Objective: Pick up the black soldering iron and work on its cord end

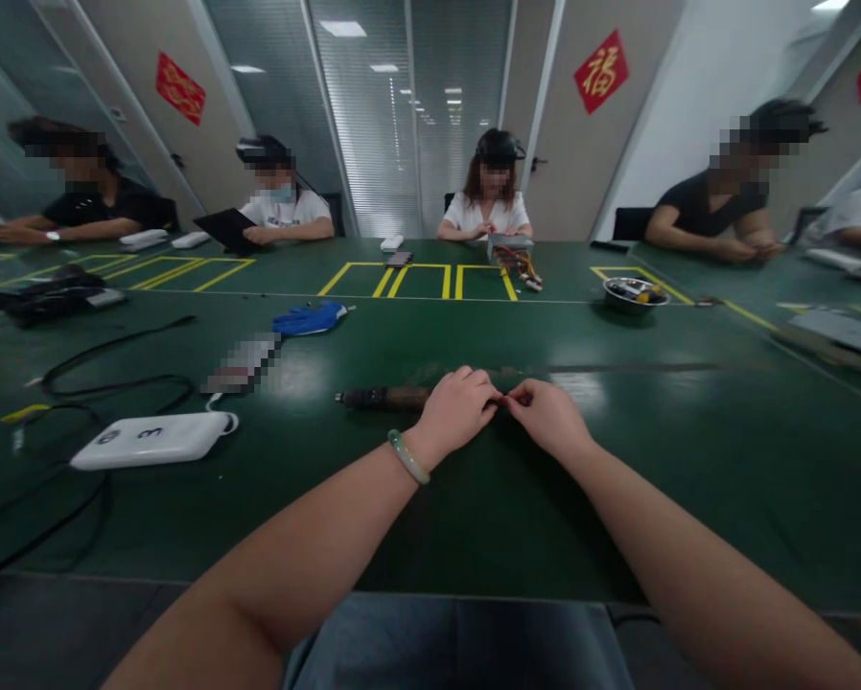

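A dark cylindrical tool, shaped like an electric screwdriver, lies sideways on the green table with its narrow metal tip toward the left. My left hand is closed over its right part and hides that stretch. Close against it, at the tool's right end, my right hand is closed with thumb and index finger pinched together. Whatever sits between those right fingertips is too small and covered to make out. A green-and-white bangle circles my left wrist.
Left of my hands lie a white power bank, a phone, a blue glove and black cables. A metal bowl holding small items stands far right. Several people sit across the table, one handling a wired grey box.
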The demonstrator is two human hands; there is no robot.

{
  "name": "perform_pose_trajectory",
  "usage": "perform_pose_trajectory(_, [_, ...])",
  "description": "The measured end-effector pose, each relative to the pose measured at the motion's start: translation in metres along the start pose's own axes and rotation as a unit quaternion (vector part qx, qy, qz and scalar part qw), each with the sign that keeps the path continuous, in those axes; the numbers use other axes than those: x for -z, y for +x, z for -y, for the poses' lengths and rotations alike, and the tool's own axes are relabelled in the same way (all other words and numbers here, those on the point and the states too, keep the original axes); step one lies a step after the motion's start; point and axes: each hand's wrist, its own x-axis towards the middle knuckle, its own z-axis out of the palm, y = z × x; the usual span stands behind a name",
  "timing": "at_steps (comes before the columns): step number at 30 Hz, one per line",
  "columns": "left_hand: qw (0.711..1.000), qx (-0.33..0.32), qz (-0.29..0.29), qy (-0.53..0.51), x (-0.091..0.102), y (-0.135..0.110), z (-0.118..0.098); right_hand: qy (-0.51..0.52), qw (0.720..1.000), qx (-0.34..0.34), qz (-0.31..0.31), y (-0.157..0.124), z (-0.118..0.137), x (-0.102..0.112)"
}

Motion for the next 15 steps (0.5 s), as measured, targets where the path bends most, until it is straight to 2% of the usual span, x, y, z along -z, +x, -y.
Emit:
perform_pose_trajectory(6, [1.0,0.003,-0.007,-0.012,-0.0033,0.0004,0.001,0.038,0.998,-0.003,0.054,0.0024,-0.0053,0.0006])
perform_pose_trajectory(15, [1.0,0.001,-0.012,-0.021,-0.0042,0.0005,0.0034,0.08,0.994,-0.006,0.068,0.0035,-0.0082,0.005])
